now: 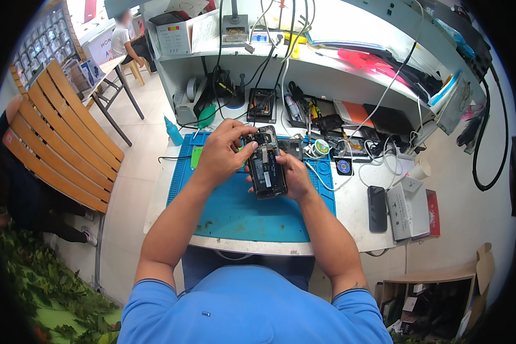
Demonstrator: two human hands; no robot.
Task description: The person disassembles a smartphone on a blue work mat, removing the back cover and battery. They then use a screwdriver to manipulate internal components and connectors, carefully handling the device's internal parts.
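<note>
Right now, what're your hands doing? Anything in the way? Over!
Right hand gripping opened phone, left hand at its far end. Phone over blue mat, insides showing. Nothing seen blocking; small spool beyond, apart.

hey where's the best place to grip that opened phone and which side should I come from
Probably grip the opened phone by its long side edges, with the right hand coming from the right and cradling underneath: it's a slim slab, its inner parts face up uncovered, and the left hand is at its top end.
</note>
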